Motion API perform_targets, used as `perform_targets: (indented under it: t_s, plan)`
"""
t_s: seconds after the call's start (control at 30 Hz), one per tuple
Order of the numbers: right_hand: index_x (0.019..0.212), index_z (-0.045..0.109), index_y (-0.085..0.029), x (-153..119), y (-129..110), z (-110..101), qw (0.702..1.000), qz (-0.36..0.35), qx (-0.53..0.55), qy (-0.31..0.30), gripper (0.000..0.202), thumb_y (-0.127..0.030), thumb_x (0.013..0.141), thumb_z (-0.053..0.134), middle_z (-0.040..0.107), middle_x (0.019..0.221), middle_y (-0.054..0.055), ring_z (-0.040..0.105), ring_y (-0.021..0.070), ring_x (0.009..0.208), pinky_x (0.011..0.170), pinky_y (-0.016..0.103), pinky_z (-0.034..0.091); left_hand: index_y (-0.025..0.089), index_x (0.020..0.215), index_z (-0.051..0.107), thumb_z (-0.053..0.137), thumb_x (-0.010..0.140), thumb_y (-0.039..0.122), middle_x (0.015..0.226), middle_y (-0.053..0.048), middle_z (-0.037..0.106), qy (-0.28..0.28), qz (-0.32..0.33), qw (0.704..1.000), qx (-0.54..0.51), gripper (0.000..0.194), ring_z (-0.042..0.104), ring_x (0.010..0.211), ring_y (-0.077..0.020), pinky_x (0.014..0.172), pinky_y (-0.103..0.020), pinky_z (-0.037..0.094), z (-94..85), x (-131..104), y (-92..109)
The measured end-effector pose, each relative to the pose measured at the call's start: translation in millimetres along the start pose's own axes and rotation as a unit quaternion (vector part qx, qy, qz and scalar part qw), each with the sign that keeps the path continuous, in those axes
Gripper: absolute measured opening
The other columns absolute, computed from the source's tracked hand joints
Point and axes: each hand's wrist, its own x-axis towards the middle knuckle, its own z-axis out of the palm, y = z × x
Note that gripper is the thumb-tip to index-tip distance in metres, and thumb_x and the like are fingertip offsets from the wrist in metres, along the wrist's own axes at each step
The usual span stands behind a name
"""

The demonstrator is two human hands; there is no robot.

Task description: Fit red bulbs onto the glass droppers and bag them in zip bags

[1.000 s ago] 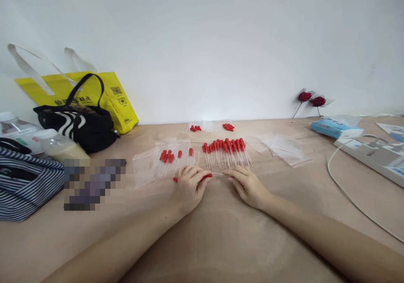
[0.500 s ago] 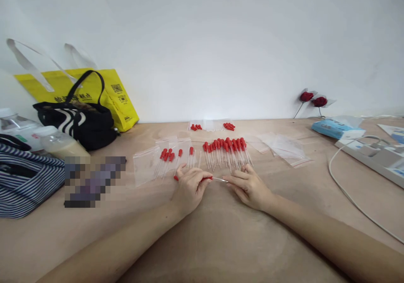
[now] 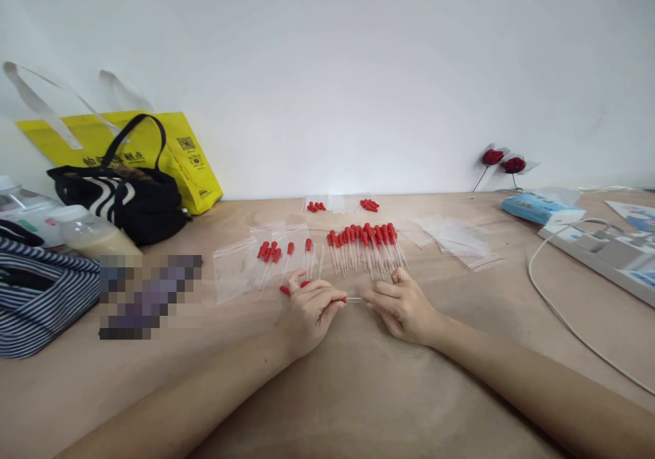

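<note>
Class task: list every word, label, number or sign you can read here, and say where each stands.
"糕点", apparently, ends the black characters on the yellow bag; the others are unclear.
Two QR codes on its side, with print below: too small to read.
Blue packet, white lettering: blurred.
Clear bottle, coloured label: too small.
White power strip, blue marking: unreadable.

Yellow bag (image 3: 205,179), upper left: black Chinese characters on the front, ending in 糕点; the ones before are partly hidden.
Yellow bag's side: two square QR codes (image 3: 186,143), one above the other, with lettering below too small to read.
Blue packet (image 3: 537,208), right of the frame: white lettering, too blurred to read.
Black bag (image 3: 148,206), left: white stripes.
</note>
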Motion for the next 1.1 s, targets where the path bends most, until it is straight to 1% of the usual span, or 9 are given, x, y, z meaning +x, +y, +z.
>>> perform_targets:
  t_s: [0.17, 0.4, 0.5, 0.57, 0.7, 0.83, 0.97, 1.03, 1.1]
  plan:
    - [0.089, 0.06, -0.016, 1.9, -0.3, 2.6, 1.0, 0.001, 0.018, 0.014, 0.024, -0.012, 0.082, 0.037, 0.054, 0.065, 0.002, 0.04, 0.0118, 0.056, 0.061, 0.03, 0.024, 0.022, 0.078, 0.058, 0.046, 0.084, 0.021, 0.072, 0.005, 0.067, -0.001, 0.002, 1.0, -0.014, 0.014, 0.061, 0.072, -0.0115, 0.095, -0.037, 0.02, 2.4, -0.2, -1.1]
    - [0.088, 0.059, -0.014, 7.1, -4.0, 6.7, 0.998, -0.017, 0.053, 0.035, 0.023, -0.013, 0.082, 0.037, 0.055, 0.064, 0.002, 0.041, 0.012, 0.056, 0.062, 0.029, 0.025, 0.02, 0.077, 0.057, 0.046, 0.084, 0.021, 0.071, 0.005, 0.066, 0.003, 0.016, 1.0, -0.022, 0.013, 0.06, 0.072, -0.0108, 0.095, -0.036, 0.018, 4.7, -1.3, -1.3]
    - [0.089, 0.059, -0.014, 8.5, -4.4, 8.5, 0.997, -0.007, 0.072, 0.033, 0.022, -0.013, 0.082, 0.038, 0.057, 0.066, 0.003, 0.043, 0.0124, 0.058, 0.063, 0.029, 0.025, 0.02, 0.077, 0.058, 0.045, 0.084, 0.023, 0.071, 0.004, 0.066, -0.002, 0.01, 1.0, -0.024, 0.015, 0.06, 0.072, -0.0113, 0.095, -0.037, 0.018, 3.8, 0.5, -0.7]
    - [0.092, 0.058, -0.015, 8.6, -2.7, 9.4, 0.996, 0.004, 0.086, 0.036, 0.022, -0.013, 0.082, 0.039, 0.059, 0.07, 0.003, 0.045, 0.0124, 0.06, 0.064, 0.029, 0.025, 0.021, 0.078, 0.058, 0.046, 0.084, 0.023, 0.072, 0.004, 0.067, -0.014, -0.001, 1.0, -0.024, 0.014, 0.06, 0.073, -0.0118, 0.096, -0.038, 0.017, 1.6, 2.4, -1.1]
    - [0.095, 0.058, -0.018, 7.2, 4.2, 8.2, 0.993, 0.036, 0.105, 0.038, 0.019, -0.017, 0.085, 0.042, 0.063, 0.078, 0.001, 0.049, 0.0113, 0.065, 0.066, 0.029, 0.025, 0.022, 0.084, 0.058, 0.05, 0.083, 0.027, 0.08, 0.003, 0.067, -0.031, -0.016, 0.999, -0.02, 0.01, 0.06, 0.079, -0.0135, 0.098, -0.039, 0.011, -5.0, 4.4, -5.3]
    - [0.091, 0.06, -0.019, 5.0, 8.9, 5.7, 0.994, 0.046, 0.087, 0.043, 0.017, -0.024, 0.085, 0.045, 0.063, 0.075, 0.001, 0.05, 0.0114, 0.066, 0.067, 0.029, 0.024, 0.024, 0.082, 0.059, 0.051, 0.082, 0.028, 0.077, 0.004, 0.067, -0.031, -0.022, 0.999, -0.009, 0.009, 0.059, 0.076, -0.0132, 0.097, -0.04, 0.01, -8.9, 3.3, -8.8]
    - [0.089, 0.061, -0.018, 4.7, 6.2, 6.6, 0.997, 0.031, 0.051, 0.049, 0.02, -0.021, 0.085, 0.043, 0.06, 0.069, 0.001, 0.047, 0.0122, 0.064, 0.066, 0.03, 0.024, 0.024, 0.078, 0.06, 0.05, 0.082, 0.025, 0.069, 0.006, 0.066, -0.02, -0.004, 1.0, 0.002, 0.011, 0.058, 0.073, -0.0124, 0.095, -0.038, 0.013, -7.6, 3.1, -6.4]
    - [0.088, 0.062, -0.017, 5.9, 3.5, 6.2, 0.998, 0.028, 0.043, 0.046, 0.021, -0.021, 0.085, 0.041, 0.06, 0.068, 0.002, 0.046, 0.0124, 0.063, 0.066, 0.03, 0.024, 0.024, 0.079, 0.06, 0.05, 0.082, 0.024, 0.071, 0.006, 0.067, -0.029, -0.002, 1.0, 0.006, 0.011, 0.058, 0.074, -0.0124, 0.095, -0.038, 0.013, -6.7, 3.3, -4.3]
    - [0.088, 0.063, -0.018, 7.5, 1.6, 4.3, 0.998, 0.033, 0.034, 0.033, 0.021, -0.022, 0.085, 0.042, 0.06, 0.068, 0.002, 0.046, 0.0135, 0.066, 0.067, 0.03, 0.024, 0.024, 0.08, 0.059, 0.049, 0.082, 0.025, 0.075, 0.005, 0.067, -0.041, -0.018, 0.999, 0.016, 0.011, 0.058, 0.077, -0.0134, 0.094, -0.039, 0.014, -7.2, 3.8, -3.8]
